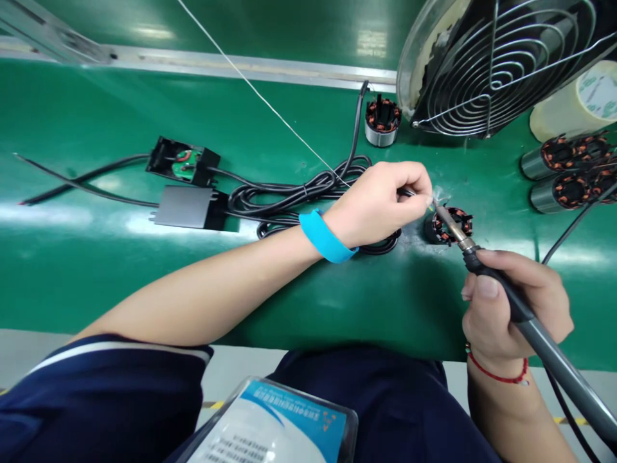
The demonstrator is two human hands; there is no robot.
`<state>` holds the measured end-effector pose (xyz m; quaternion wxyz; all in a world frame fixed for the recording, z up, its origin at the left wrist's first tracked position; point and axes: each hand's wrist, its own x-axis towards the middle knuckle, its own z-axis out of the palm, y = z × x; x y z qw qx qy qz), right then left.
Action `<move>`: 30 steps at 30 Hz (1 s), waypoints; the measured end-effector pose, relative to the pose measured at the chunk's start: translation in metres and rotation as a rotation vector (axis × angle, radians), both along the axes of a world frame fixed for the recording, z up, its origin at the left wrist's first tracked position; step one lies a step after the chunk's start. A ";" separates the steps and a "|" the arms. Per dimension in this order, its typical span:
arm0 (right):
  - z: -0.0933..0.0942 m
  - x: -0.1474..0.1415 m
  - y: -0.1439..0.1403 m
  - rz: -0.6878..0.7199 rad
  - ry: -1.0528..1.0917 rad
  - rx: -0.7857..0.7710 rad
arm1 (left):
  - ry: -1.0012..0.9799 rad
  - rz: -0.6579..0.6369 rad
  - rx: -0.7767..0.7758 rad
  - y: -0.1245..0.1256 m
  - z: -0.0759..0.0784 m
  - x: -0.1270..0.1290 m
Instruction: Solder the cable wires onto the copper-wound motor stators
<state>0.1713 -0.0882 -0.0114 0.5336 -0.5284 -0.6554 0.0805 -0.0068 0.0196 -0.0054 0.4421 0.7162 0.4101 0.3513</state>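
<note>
My right hand (511, 302) grips a grey soldering iron (535, 331) with its tip angled up-left onto a small motor stator (450, 226) with copper windings on the green belt. My left hand (380, 200), a blue band on its wrist, pinches a thin solder wire (260, 95) that runs away to the upper left. Its fingertips sit right at the iron's tip, just left of the stator. A wisp of smoke rises where tip and wire meet.
A coiled black cable (299, 196) and open black adapter boxes (186, 164) lie left of my left hand. Another stator (382, 121) stands behind, next to a wire-guarded fan (501, 61). Several stators (571, 173) and a tape roll (578, 103) sit at right.
</note>
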 end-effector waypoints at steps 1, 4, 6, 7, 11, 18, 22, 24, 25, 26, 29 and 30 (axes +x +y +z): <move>0.002 0.001 -0.002 -0.005 0.003 -0.027 | -0.001 0.000 0.001 0.000 0.000 0.000; 0.003 0.003 -0.005 -0.037 0.016 -0.130 | 0.002 0.004 0.002 0.001 -0.001 0.000; 0.000 0.003 -0.003 -0.042 0.024 -0.065 | 0.009 0.005 0.002 0.002 -0.001 0.000; -0.003 0.003 -0.001 -0.034 0.022 -0.010 | 0.012 0.005 0.002 0.002 -0.001 0.000; -0.010 0.001 0.008 0.006 0.019 0.085 | 0.008 0.005 -0.009 0.002 0.000 0.000; 0.003 0.002 -0.003 -0.057 0.054 -0.090 | 0.025 0.006 -0.049 0.003 0.002 0.001; 0.001 0.003 -0.004 -0.095 0.041 -0.095 | 0.021 0.009 -0.050 0.003 0.003 0.000; -0.005 0.003 0.000 -0.098 0.048 -0.019 | 0.020 0.010 -0.052 0.003 0.003 0.000; -0.008 0.003 0.003 -0.094 0.056 0.027 | 0.021 0.009 -0.054 0.003 0.004 0.000; -0.011 0.003 0.006 -0.085 0.064 0.064 | 0.023 0.007 -0.056 0.003 0.004 0.000; -0.015 0.003 0.011 -0.031 0.078 0.136 | 0.028 0.000 -0.056 0.003 0.004 0.000; -0.014 0.003 0.012 -0.014 0.074 0.148 | 0.026 0.000 -0.054 0.003 0.004 0.000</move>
